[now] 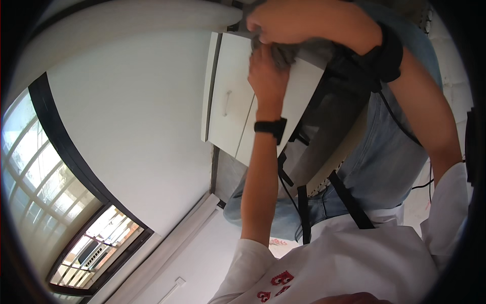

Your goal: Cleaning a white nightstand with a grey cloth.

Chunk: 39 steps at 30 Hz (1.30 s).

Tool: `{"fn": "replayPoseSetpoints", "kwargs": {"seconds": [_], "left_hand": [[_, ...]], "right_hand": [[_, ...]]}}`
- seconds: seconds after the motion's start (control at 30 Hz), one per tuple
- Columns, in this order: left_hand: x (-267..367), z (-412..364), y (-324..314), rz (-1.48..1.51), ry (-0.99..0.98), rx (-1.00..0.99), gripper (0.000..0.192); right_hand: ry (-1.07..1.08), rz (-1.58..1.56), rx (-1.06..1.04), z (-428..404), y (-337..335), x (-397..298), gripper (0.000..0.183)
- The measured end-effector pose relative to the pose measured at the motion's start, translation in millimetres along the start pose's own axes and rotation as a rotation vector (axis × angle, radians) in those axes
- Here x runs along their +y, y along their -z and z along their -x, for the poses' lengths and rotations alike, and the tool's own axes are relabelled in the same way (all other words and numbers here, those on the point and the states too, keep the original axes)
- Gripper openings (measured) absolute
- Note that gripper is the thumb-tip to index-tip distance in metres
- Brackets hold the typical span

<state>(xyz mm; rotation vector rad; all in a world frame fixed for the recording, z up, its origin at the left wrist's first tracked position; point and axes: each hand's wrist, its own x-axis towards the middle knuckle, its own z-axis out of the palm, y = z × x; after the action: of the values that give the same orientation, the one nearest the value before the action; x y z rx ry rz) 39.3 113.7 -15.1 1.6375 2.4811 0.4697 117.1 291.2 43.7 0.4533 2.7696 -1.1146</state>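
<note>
My left hand [269, 72] grips a bunched dark grey cloth [281, 57], its fingers pointing away from me. Just beyond it, my right hand [275, 24] reaches across from the right, with its fingers curled on the same cloth. The two hands are close together, and part of the cloth is hidden behind them. Beyond and below the hands stands a white cabinet [231, 76] with a slim handle [227, 103]. Dark grey material [334, 110] lies between my legs; I cannot tell whether it is part of the same cloth.
Black straps [303, 212] hang down my front, and a thin black cable [396, 116] runs by my right arm. My jeans-clad legs [395, 152] frame the working space. A white wall [133, 114] and a barred window [98, 250] are to the left.
</note>
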Motion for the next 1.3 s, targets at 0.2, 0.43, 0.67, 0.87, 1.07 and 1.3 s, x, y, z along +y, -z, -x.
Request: {"fn": "replayPoseSetpoints", "kwargs": {"seconds": [0.2, 0.43, 0.67, 0.87, 1.07, 1.3], "left_hand": [[50, 71, -2, 0.072, 0.044, 0.006, 0.077], [74, 141, -18, 0.048, 0.009, 0.002, 0.082], [57, 116, 46, 0.644, 0.387, 0.229, 0.078], [20, 39, 107, 0.589, 0.345, 0.291, 0.079], [-19, 2, 53, 0.250, 0.099, 0.091, 0.081], [23, 41, -22, -0.083, 0.016, 0.016, 0.079]], "right_hand": [[-0.077, 0.139, -0.340, 23, 2, -5, 0.028], [-0.067, 0.094, -0.090, 20, -19, -15, 0.032], [-0.187, -0.267, -0.319, 37, 6, -36, 0.048], [-0.074, -0.752, -0.260, 27, 17, -49, 0.062], [0.020, -0.082, 0.051, 14, -10, -32, 0.047], [0.121, 0.230, 0.155, 13, -101, 28, 0.016]]}}
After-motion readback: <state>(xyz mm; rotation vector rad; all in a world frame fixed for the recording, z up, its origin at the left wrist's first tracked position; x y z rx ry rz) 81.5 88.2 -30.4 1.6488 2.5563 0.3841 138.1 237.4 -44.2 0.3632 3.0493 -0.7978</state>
